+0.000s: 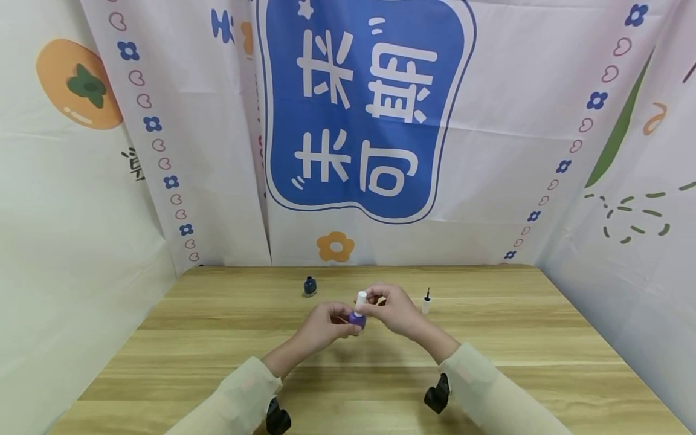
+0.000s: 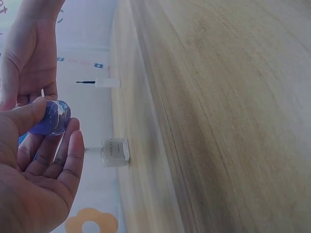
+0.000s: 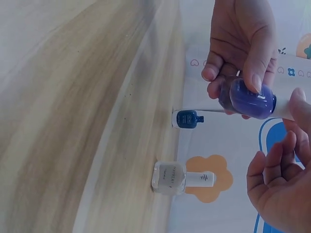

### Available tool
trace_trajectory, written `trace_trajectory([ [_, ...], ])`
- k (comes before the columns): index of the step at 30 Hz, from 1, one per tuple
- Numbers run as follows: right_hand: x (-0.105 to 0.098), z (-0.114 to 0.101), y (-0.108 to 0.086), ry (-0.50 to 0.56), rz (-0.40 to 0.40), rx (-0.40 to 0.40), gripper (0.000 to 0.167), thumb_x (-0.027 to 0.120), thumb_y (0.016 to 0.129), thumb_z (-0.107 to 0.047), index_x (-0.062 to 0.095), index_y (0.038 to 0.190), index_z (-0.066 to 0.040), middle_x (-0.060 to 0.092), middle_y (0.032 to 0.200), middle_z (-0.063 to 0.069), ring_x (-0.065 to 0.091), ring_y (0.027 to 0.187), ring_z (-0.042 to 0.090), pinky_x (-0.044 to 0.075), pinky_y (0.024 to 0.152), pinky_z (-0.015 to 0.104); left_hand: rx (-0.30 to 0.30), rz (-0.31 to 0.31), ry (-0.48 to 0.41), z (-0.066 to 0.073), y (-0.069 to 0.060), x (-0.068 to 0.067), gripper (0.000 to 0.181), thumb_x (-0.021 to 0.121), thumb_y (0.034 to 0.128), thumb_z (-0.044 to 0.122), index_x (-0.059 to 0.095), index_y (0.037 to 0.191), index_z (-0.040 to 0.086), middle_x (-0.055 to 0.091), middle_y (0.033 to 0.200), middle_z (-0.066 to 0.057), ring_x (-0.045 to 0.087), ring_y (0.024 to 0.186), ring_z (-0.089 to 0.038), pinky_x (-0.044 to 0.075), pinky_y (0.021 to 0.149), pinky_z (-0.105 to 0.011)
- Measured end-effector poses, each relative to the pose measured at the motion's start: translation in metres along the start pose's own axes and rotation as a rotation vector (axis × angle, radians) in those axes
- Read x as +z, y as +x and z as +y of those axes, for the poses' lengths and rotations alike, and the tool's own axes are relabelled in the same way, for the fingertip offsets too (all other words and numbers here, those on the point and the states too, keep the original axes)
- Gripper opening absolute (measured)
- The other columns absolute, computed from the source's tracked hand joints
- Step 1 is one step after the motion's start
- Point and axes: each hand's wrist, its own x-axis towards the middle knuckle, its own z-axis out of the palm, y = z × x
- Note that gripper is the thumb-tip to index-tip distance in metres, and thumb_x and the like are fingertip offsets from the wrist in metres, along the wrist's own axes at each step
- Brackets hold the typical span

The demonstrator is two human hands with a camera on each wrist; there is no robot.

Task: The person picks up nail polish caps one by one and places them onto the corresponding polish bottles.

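Note:
A nail polish bottle (image 1: 356, 321) of purple polish is held upright in the left hand (image 1: 324, 324), thumb on its near side and fingers behind. The right hand (image 1: 396, 309) pinches its white cap (image 1: 361, 300) from the right. In the right wrist view the cap (image 3: 283, 111) lines up with the dark neck of the purple bottle (image 3: 253, 100); whether it is screwed tight I cannot tell. Both hands are raised above the wooden table (image 1: 348, 386).
An uncapped dark blue nail polish bottle (image 1: 310, 287) stands farther back, left of the hands. A white cap (image 1: 426, 306) stands brush-up at the right. A clear nail polish bottle (image 3: 169, 178) with a white cap stands on the table, mostly hidden by the right hand in the head view.

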Motion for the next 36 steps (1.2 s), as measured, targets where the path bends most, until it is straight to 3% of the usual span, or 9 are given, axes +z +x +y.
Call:
trace_trajectory([
  [14, 0.0073, 0.0019, -0.0018, 0.012, 0.051, 0.019, 0.017, 0.076, 0.086, -0.021, 0.063, 0.083, -0.011, 0.055, 0.082, 0.000, 0.052, 0.079, 0.019, 0.043, 0.059, 0.027, -0.004, 0.046, 0.054, 0.0001, -0.0025, 0.0026, 0.018, 0.078, 0.0834, 0.014, 0.071, 0.095, 0.003, 0.068, 0.087, -0.002, 0.064, 0.076, -0.016, 0.057, 0.069, -0.040],
  [20, 0.0086, 0.0025, -0.0019, 0.003, 0.043, 0.010, 0.014, 0.073, 0.089, -0.022, 0.065, 0.087, -0.011, 0.060, 0.084, 0.000, 0.055, 0.081, 0.019, 0.046, 0.060, 0.029, -0.014, 0.050, 0.049, 0.0009, -0.0018, 0.0033, 0.016, 0.077, 0.0840, 0.014, 0.071, 0.095, 0.004, 0.068, 0.088, -0.002, 0.064, 0.077, -0.016, 0.057, 0.070, -0.041],
  [25, 0.0082, 0.0021, -0.0026, 0.013, 0.032, 0.021, 0.013, 0.072, 0.089, -0.023, 0.066, 0.090, -0.011, 0.062, 0.085, -0.001, 0.056, 0.083, 0.019, 0.047, 0.063, 0.030, -0.027, 0.044, 0.038, -0.0011, -0.0002, 0.0030, 0.018, 0.077, 0.0848, 0.015, 0.071, 0.098, 0.004, 0.068, 0.090, -0.003, 0.064, 0.079, -0.017, 0.056, 0.069, -0.035],
  [32, 0.0055, 0.0023, -0.0035, 0.020, 0.022, 0.034, 0.015, 0.071, 0.090, -0.026, 0.067, 0.093, -0.011, 0.062, 0.086, 0.000, 0.056, 0.085, 0.020, 0.047, 0.065, 0.032, -0.037, 0.029, 0.010, -0.0020, 0.0018, 0.0032, 0.020, 0.077, 0.0850, 0.015, 0.071, 0.100, 0.003, 0.068, 0.093, -0.004, 0.065, 0.079, -0.018, 0.056, 0.071, -0.040],
  [36, 0.0038, 0.0040, -0.0044, 0.022, 0.020, 0.052, 0.017, 0.071, 0.090, -0.026, 0.066, 0.094, -0.011, 0.062, 0.087, 0.001, 0.056, 0.085, 0.021, 0.047, 0.065, 0.032, -0.032, 0.029, 0.020, -0.0009, 0.0021, 0.0041, 0.020, 0.077, 0.0850, 0.016, 0.071, 0.100, 0.003, 0.068, 0.092, -0.004, 0.065, 0.080, -0.017, 0.056, 0.070, -0.035],
])
